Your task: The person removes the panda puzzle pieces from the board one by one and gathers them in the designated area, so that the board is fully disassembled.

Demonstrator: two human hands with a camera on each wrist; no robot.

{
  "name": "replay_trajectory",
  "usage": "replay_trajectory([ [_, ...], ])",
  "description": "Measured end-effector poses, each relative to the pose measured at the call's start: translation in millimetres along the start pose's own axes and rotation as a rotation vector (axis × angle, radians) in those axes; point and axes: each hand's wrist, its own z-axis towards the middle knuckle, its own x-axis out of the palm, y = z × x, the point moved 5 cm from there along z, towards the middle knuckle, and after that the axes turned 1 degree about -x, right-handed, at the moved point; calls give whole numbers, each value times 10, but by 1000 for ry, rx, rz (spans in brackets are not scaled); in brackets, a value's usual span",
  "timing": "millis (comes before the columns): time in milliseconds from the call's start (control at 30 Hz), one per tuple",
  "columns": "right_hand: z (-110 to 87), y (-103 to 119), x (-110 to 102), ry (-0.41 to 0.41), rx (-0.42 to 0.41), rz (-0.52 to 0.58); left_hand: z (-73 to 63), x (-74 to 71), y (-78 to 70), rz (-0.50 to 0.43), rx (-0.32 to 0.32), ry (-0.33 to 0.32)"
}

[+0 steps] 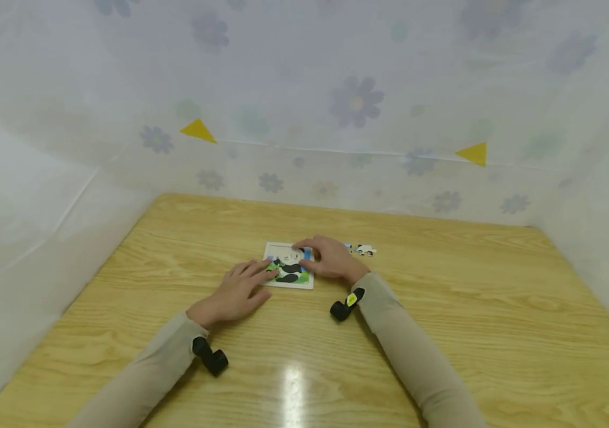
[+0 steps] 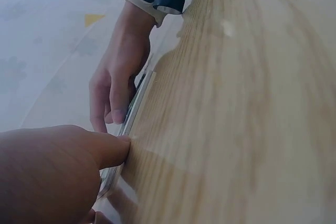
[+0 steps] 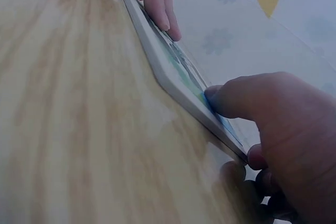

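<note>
A panda jigsaw puzzle lies in a white-rimmed tray on the table; the panda's body, green ground and some blue show, while a pale stretch runs along the top. My left hand rests on the tray's left side with fingers extended. At the upper right of the puzzle, the bent thumb and index finger of my right hand hold a puzzle piece with the panda's face. In the right wrist view, the thumb touches a blue part of the puzzle near the rim. My fingers partly hide the piece's edges.
Loose puzzle pieces lie just right of my right hand, partly covered by it. The wooden table extends around the tray, with flowered white sheeting behind and at the sides. Yellow triangles mark the back sheet.
</note>
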Motion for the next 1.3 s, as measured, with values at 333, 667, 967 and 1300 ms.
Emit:
replay_trajectory([
  [333, 48, 1, -24, 48, -21, 32, -12, -21, -19, -18, -16, 7],
  [667, 91, -28, -39, 116, 12, 75, -2, -1, -3, -17, -17, 10],
  [967, 83, 7, -69, 61, -29, 124, 3, -4, 1, -7, -10, 1],
  [1300, 11, -22, -21, -100, -46, 204, 1, 12, 7, -9, -6, -1],
])
